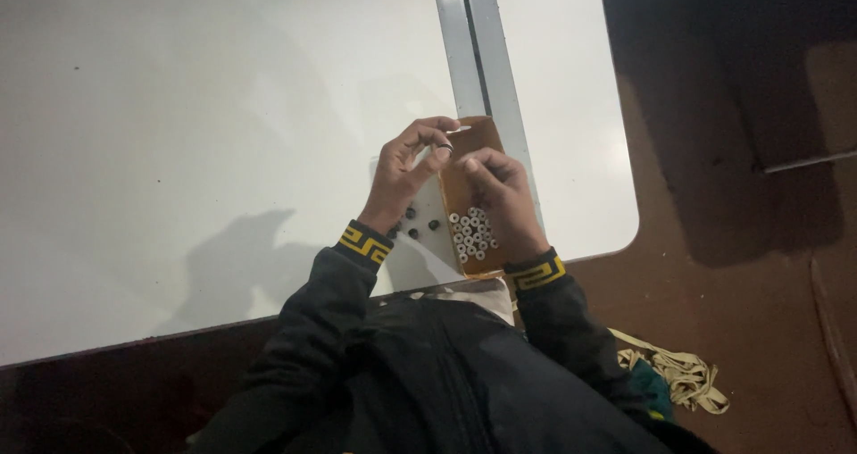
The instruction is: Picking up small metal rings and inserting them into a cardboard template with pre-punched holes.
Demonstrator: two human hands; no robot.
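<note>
My left hand (406,170) is raised over the white table (178,150), its fingertips pinched on a small dark ring-shaped piece (444,147). My right hand (502,195) rests over a brown cardboard tray (473,137) and seems to pinch a thin white stick (459,130) at the tray's far end. Several small white round pieces (473,233) lie in the tray's near end. A few small dark pieces (420,226) lie on a white sheet (402,253) beside the tray, below my left wrist. Both sleeves are black with yellow patterned cuffs.
A grey metal strip (473,43) runs across the table away from me, behind the tray. The table's rounded edge (625,240) is at the right, over a brown floor (759,311). A heap of pale yellow straps (678,374) lies on the floor near my right elbow.
</note>
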